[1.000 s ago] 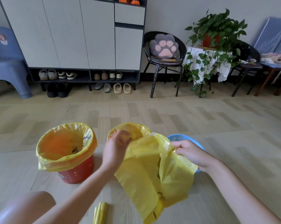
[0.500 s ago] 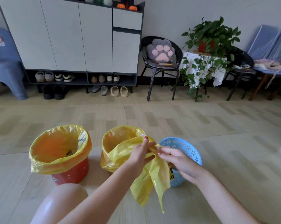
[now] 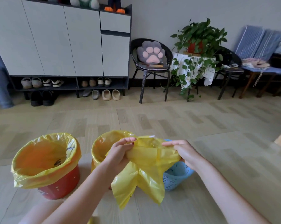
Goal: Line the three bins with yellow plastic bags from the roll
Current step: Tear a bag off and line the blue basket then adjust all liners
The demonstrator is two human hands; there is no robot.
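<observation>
Three bins stand in a row on the floor. The red bin (image 3: 60,188) on the left carries a yellow liner folded over its rim. A yellow liner also covers the middle bin (image 3: 102,146). The blue perforated bin (image 3: 175,178) on the right is bare and partly hidden. In front of it hangs a loose yellow bag (image 3: 146,172), its mouth stretched between my left hand (image 3: 120,154) and my right hand (image 3: 185,152). Both hands grip its top edge. A yellow scrap at the bottom edge may be the roll (image 3: 91,221).
Wooden floor stretches ahead. A white cabinet (image 3: 63,39) with shoes beneath stands against the back wall. A black chair (image 3: 151,65) with a paw cushion, a potted plant (image 3: 198,44) on a small table and more chairs line the wall on the right.
My hands have moved apart and pulled the bag's mouth wide. Half a second ago they pinched it close together. The view has shifted up slightly.
</observation>
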